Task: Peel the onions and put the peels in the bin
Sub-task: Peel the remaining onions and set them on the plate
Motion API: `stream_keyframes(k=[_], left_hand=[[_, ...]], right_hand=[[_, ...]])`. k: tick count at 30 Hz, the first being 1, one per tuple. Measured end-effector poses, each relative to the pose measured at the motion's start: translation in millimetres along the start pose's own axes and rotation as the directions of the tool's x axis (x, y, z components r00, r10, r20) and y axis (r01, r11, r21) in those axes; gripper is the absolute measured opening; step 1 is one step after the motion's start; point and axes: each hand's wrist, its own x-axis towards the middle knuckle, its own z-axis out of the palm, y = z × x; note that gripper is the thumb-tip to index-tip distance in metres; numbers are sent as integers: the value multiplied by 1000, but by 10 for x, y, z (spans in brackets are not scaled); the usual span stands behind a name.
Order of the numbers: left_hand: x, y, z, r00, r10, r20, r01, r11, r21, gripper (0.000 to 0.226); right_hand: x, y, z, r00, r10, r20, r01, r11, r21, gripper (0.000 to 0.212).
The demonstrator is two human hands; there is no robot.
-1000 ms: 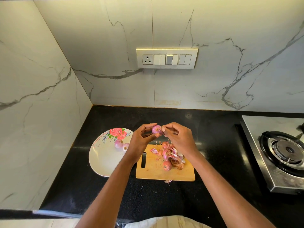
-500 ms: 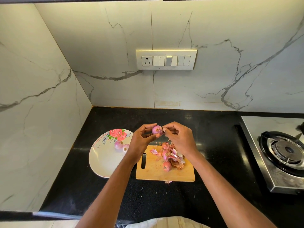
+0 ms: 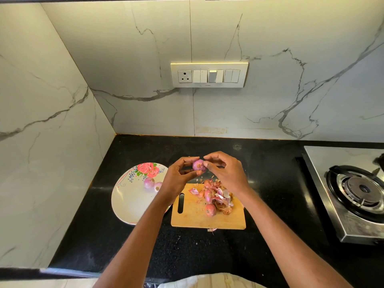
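Counter unchanged — onion (image 3: pixel 199 165) seemingly turned.

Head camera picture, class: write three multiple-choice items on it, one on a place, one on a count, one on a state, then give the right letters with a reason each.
1. Where does the pile of onion peels lie?
A. on the wooden cutting board
B. on the floral plate
C. on the gas stove

2. How many peeled onions lie on the floral plate?
A. none
B. two
C. five

3. What state is the onion in the hands in?
A. cut into slices
B. lying untouched on the counter
C. whole, held up by the fingertips of both hands

Answers:
1 A: the peels are heaped on the board's far right part.
2 B: two pale onions lie side by side below the rose print.
3 C: the left hand pinches it and the right hand touches its side, above the board.
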Motion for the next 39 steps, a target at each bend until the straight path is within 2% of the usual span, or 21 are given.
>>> stream_keyframes(k=[4, 11, 17, 22, 28, 33, 39], left_hand=[[0, 19, 13, 1000, 13, 22, -13, 1000, 6, 36], [-15, 12, 8, 1000, 9, 26, -9, 1000, 15, 36], [-47, -17, 0, 999, -5, 45, 4, 1000, 27, 37], [-34, -18, -8, 999, 1, 34, -1, 1000, 0, 38], [-23, -13, 1, 999, 5, 53, -6, 1000, 26, 39], [-45, -3, 3, 998, 6, 67, -8, 999, 32, 38], [-43, -8, -9, 999, 0, 43, 0, 1000, 10, 37]], right_hand=[[-8, 9, -42, 999, 4, 50, -5, 1000, 4, 18], [-32, 31, -52, 998, -21, 56, 22, 1000, -5, 16], [-42, 58, -68, 999, 29, 40, -28, 999, -24, 11], [-39, 6, -39, 995, 43, 89, -46, 998, 38, 13], [-47, 42, -50, 998, 22, 55, -23, 1000, 21, 10], [-38, 103, -66, 998, 61, 17, -61, 998, 5, 8], [-39, 74, -38, 989, 107, 104, -125, 974, 189, 20]])
